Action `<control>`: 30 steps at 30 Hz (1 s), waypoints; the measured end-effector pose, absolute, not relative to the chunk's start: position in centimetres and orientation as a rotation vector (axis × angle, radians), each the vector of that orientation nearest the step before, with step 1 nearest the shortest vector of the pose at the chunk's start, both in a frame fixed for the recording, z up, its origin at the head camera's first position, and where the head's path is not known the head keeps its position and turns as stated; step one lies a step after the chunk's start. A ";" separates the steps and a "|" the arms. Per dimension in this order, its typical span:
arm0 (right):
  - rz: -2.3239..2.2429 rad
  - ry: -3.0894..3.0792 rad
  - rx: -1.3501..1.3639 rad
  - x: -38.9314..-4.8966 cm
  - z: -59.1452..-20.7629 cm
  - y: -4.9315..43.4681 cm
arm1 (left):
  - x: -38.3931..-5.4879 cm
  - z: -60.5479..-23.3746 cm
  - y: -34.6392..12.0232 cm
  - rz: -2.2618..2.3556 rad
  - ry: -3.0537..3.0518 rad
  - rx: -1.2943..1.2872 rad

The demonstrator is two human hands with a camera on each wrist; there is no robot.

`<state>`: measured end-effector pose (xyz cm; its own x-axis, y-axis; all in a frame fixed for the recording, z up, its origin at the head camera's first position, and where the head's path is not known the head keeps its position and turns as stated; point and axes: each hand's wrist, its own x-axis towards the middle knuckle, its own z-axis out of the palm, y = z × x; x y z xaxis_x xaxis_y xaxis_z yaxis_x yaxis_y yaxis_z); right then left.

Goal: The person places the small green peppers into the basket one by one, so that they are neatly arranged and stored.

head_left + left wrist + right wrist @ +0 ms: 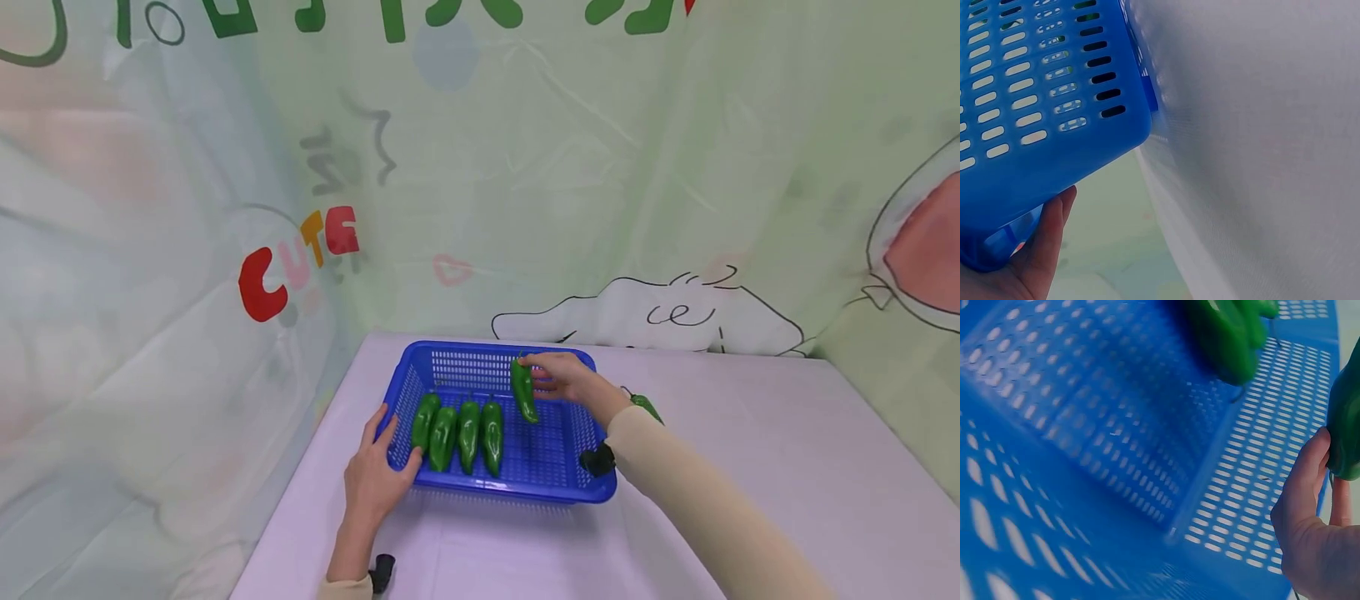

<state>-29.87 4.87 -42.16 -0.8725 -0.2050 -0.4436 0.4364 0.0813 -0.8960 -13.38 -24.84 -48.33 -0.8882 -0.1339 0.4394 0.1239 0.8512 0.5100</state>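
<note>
A blue perforated plastic basket [517, 486] sits on the table, with several green peppers [468, 435] lying side by side in its left half. My right hand [564, 379] pinches another green pepper [523, 392] near its stem end and holds it over the basket's back right part. That held pepper [1346, 425] shows at the edge of the right wrist view, between thumb and fingers. On the basket's left rim, my left hand [381, 475] grips with the thumb over the front left corner. The left wrist view shows this hand [1032, 256] against the basket's outer wall [1054, 162].
One more green pepper [646, 406] lies on the table right of the basket, partly hidden by my right forearm. A pale cloth covers the table [765, 433]. Printed fabric walls [600, 183] stand behind and to both sides.
</note>
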 end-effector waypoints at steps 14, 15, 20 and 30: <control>-1.769 1.911 0.344 -29.2 -45.5 3.7 | -13.3 -48.2 -25.0 -0.743 -2.565 0.008; -1.765 1.916 0.358 -29.2 -45.7 3.7 | -13.3 -48.1 -25.0 -0.746 -2.561 0.005; -1.751 1.935 0.366 -28.9 -46.4 3.9 | -13.3 -48.1 -24.9 -0.748 -2.551 0.006; -1.650 2.038 0.328 -28.7 -47.2 3.4 | -13.3 -48.1 -25.0 -0.740 -2.551 0.002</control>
<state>-28.74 3.37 -47.23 -0.8489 -0.1192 -0.5149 0.4789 0.2389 -0.8447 -13.33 -24.99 -48.10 -0.8845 -0.1312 0.4477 0.1286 0.8539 0.5043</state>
